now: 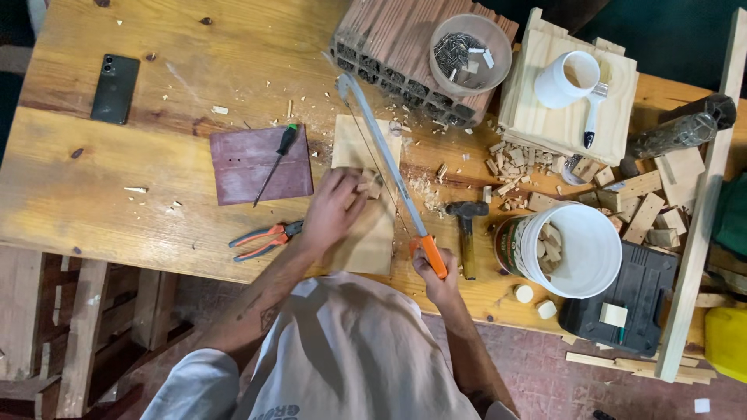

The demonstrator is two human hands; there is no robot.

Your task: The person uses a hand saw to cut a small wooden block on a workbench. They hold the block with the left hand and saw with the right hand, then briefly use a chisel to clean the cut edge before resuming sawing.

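The wooden surface point(93, 187) fills the view, littered with chips and offcuts. At its twelve o'clock edge lies a ridged clay brick point(389, 47) carrying a clear tub of nails point(470, 53); at three o'clock stands a white bucket point(585, 250) holding wood blocks. Near the middle lies a pale wooden board point(366, 241), with a maroon sanding sheet point(259, 165) at its nine o'clock and a black hammer point(466, 225) at its three o'clock. A hacksaw point(385, 167) runs diagonally across the board from eleven toward five o'clock. The left hand point(334, 208) lies curled over a small wood block point(370, 183), pinning it on the board, while the right hand point(433, 272) is closed round the saw's orange handle. This looks like sawing the small block; a steady stroke with the fingers kept off the blade line seems called for. Orange-handled pliers point(266, 238) lie at the left hand's eight o'clock.
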